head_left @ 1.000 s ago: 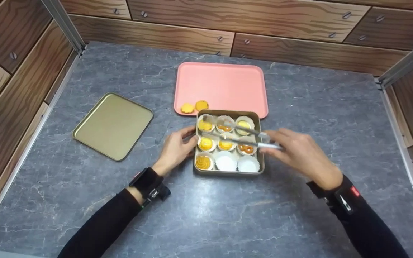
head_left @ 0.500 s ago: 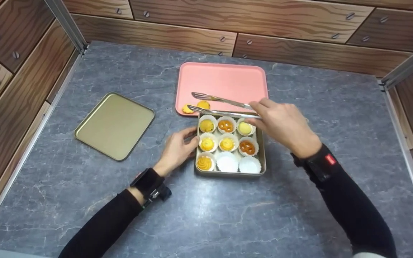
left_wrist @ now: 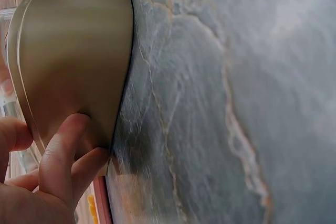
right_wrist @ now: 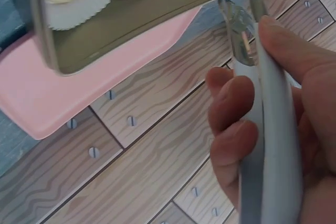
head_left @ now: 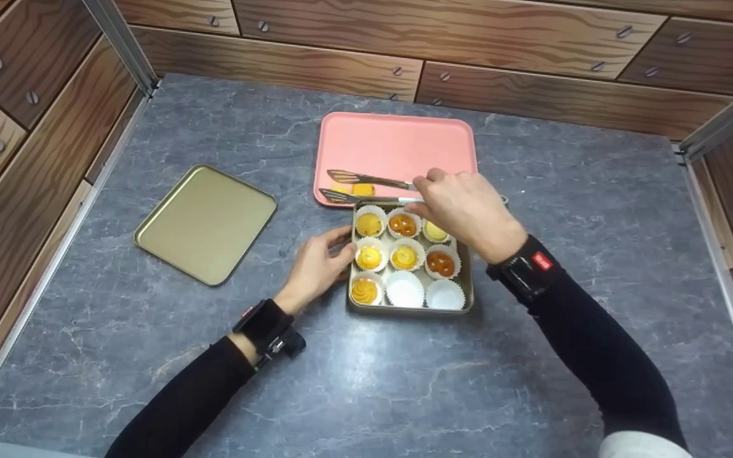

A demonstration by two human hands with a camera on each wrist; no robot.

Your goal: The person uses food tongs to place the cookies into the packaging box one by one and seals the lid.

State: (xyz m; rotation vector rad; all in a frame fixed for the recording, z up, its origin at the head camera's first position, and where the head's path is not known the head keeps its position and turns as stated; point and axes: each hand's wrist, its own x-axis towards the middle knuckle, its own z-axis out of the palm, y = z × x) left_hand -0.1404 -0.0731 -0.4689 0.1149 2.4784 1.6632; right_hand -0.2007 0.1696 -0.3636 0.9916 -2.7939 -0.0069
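Observation:
My right hand point(head_left: 468, 207) holds a pair of metal serving tongs point(head_left: 376, 180) with slotted tips and pale handles. The tips are spread over the front left corner of the pink tray point(head_left: 398, 146), overlapping a round cookie point(head_left: 363, 190) and a yellow cookie point(head_left: 340, 189). In the right wrist view, fingers and thumb wrap the tong handles point(right_wrist: 278, 140). My left hand point(head_left: 315, 264) rests its fingertips on the outer left wall of the gold tin point(left_wrist: 73, 51). Inside the tin, paper cups hold pretzels point(head_left: 443, 263) and yellow cookies point(head_left: 369, 257); two white cups point(head_left: 404, 289) at the front hold nothing.
A gold lid point(head_left: 207, 222) lies flat at the left on the grey marbled table point(head_left: 354, 388). The tin's back edge overlaps the front rim of the tray. Wood-patterned walls point(head_left: 322, 57) stand behind and on both sides.
My right hand has carried the tongs from above the tin back and left to the tray's cookies. The tips have come around them. My left hand stays at the tin.

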